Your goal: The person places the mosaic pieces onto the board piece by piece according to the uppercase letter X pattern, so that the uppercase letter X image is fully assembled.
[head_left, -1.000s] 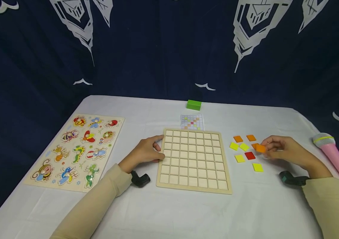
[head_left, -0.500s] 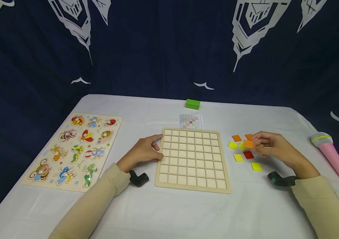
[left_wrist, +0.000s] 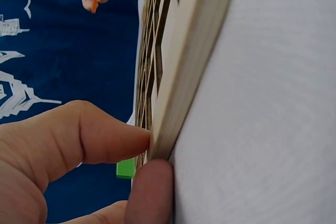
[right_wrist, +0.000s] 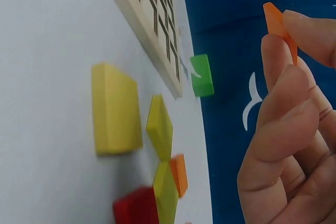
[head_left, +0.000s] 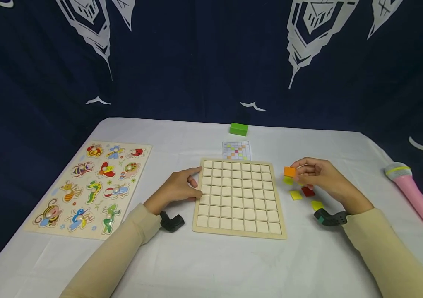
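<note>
My left hand point(head_left: 176, 188) rests at the left edge of a wooden grid board point(head_left: 237, 201), which lies flat on the table. In the left wrist view its thumb point(left_wrist: 105, 137) presses the board's edge point(left_wrist: 191, 66), with another fingertip close by. Beyond the board's right side, my right hand point(head_left: 317, 178) pinches a square orange tile point(head_left: 289, 171) between thumb and finger, held up above the table. Below it lie yellow tiles point(head_left: 295, 195) and a red tile point(head_left: 308, 191). Another orange tile point(right_wrist: 179, 174) shows behind them in the right wrist view; the hand hides part of the group.
A small card with a coloured grid pattern point(head_left: 236, 150) lies behind the board, and a green block point(head_left: 239, 129) stands farther back. An insect puzzle board point(head_left: 92, 188) lies on the left. A pink toy microphone point(head_left: 416, 198) lies on the far right.
My right hand has moved left with the orange tile, over the loose tiles toward the board's right side. My left hand has stayed at the board's left edge.
</note>
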`<action>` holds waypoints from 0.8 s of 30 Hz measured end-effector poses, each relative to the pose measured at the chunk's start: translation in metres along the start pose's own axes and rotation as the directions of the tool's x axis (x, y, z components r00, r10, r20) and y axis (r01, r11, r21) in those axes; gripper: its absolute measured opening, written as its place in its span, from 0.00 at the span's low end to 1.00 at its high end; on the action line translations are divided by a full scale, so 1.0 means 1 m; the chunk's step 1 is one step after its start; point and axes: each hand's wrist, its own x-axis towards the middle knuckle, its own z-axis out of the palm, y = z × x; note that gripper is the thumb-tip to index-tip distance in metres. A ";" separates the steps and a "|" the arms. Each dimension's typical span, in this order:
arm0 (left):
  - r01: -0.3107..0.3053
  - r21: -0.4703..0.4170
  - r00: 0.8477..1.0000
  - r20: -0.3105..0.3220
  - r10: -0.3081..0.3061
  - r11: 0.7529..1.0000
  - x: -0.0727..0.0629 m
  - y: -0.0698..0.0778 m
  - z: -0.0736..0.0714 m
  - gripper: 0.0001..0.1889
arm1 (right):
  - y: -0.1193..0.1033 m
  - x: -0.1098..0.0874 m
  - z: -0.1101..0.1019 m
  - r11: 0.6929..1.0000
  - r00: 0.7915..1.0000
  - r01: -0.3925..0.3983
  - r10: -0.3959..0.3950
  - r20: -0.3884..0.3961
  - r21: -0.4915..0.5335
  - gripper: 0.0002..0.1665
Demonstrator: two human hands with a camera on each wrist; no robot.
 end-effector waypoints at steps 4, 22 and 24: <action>0.004 -0.008 1.000 0.003 -0.004 1.000 0.000 -0.001 0.000 0.48 | -0.006 0.010 0.010 0.999 1.000 -0.010 0.009 0.017 0.030 0.16; -0.018 0.012 1.000 -0.001 0.018 1.000 0.000 0.000 -0.002 0.47 | -0.030 0.053 0.052 0.999 0.998 -0.035 0.034 0.059 0.018 0.25; -0.018 0.016 1.000 -0.004 0.018 1.000 0.000 0.000 -0.002 0.47 | -0.034 0.057 0.057 0.999 0.998 -0.033 0.031 0.063 0.025 0.25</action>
